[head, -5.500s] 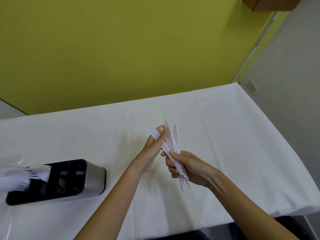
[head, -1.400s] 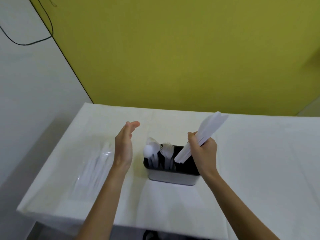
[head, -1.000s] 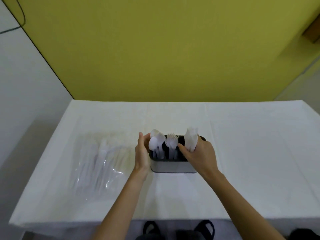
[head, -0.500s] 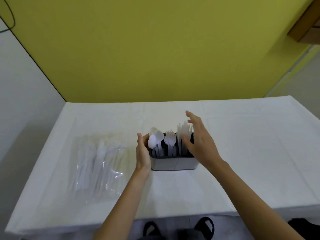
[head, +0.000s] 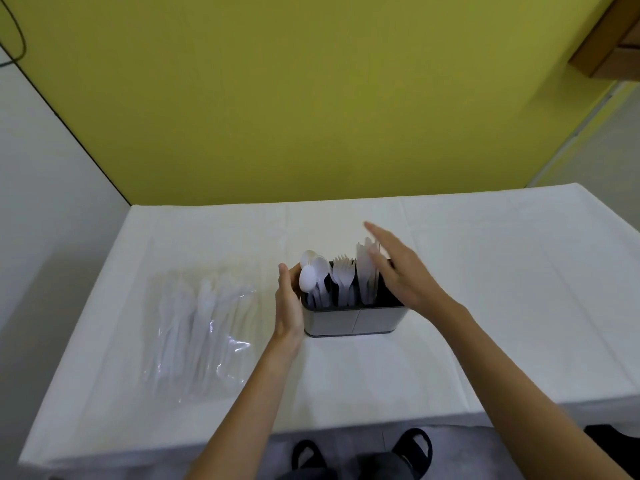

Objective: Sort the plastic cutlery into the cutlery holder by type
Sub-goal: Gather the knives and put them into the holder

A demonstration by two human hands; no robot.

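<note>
Near the tabletop's (head: 502,306) middle stood the holder (head: 353,320), knives (head: 364,278) in its right slot. They looked light and bendy, best pinched by their tops. Left grip (head: 289,303) lay flat against the holder; right grip (head: 398,271) hovered spread apart, holding nothing.

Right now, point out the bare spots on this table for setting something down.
The widest bare stretch of table lies right of the cutlery holder, out to the right edge. Another runs between holder and near edge, crossed by both forearms. Crowded: the left side under the plastic bag, and the holder itself, flanked by the left hand and right hand.
</note>
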